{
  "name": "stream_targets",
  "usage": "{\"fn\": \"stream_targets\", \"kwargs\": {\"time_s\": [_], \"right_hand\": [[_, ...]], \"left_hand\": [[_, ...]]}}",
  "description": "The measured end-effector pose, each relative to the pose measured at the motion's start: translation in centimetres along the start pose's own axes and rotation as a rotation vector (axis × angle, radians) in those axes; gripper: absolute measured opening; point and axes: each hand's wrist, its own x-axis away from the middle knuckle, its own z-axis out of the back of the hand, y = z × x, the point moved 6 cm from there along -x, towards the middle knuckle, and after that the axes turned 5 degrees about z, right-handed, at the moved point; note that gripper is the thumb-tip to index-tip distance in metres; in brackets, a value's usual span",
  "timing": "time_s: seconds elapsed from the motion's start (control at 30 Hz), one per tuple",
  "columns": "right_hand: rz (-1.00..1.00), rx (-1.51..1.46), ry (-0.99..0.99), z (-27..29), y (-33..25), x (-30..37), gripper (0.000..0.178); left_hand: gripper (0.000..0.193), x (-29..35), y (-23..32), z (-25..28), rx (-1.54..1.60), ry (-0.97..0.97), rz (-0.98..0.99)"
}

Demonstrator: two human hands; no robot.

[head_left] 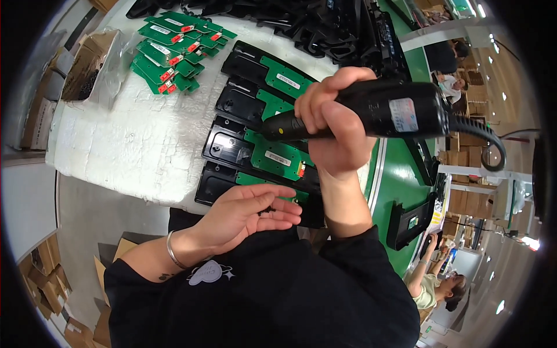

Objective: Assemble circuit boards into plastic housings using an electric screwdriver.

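My right hand (335, 119) grips a black electric screwdriver (383, 110) with a coiled cable; its tip points left over the black plastic housings. My left hand (246, 211) lies palm up with fingers apart, cradling a few small dark screws (266, 210) near the table's front edge. Under both hands sits a row of black housings (232, 145), each fitted with a green circuit board (277, 155). The nearest housing is partly hidden by my left hand.
A pile of loose green circuit boards (174, 49) lies at the back left on the white foam-covered table (133, 139). A cardboard box (90, 64) stands at its left edge. Black parts (313, 26) are heaped behind; a green conveyor (400, 180) runs right, with other people beyond.
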Motion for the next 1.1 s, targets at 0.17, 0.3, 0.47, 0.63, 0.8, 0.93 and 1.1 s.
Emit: {"fn": "stream_targets", "kwargs": {"time_s": [0.17,0.3,0.47,0.63,0.8,0.93,1.1], "right_hand": [[-0.035,-0.019,-0.022,-0.9,1.0,0.1,0.022],[-0.029,0.017,-0.053,-1.1,0.8,0.2,0.022],[-0.08,0.079,-0.107,-1.4,1.5,0.8,0.021],[-0.053,0.033,-0.186,-3.4,0.9,-0.3,0.024],[-0.002,0.041,-0.152,-2.0,0.3,-0.5,0.021],[-0.045,-0.002,-0.132,-1.0,-1.4,-0.5,0.016],[0.169,-0.213,-0.277,0.5,-9.0,1.0,0.025]], "left_hand": [[0.019,0.4,0.1,0.6,-0.025,-0.026,-0.053],[0.014,0.6,0.5,0.0,-0.161,-0.039,-0.029],[0.013,0.5,1.1,1.0,-0.181,0.176,-0.138],[0.013,1.2,1.9,2.6,-0.029,0.264,-0.197],[0.013,0.1,2.7,3.2,0.15,0.108,-0.264],[0.012,-0.2,3.9,2.9,0.195,0.158,-0.315],[0.011,-0.4,4.3,2.5,0.176,0.238,-0.389]]}}
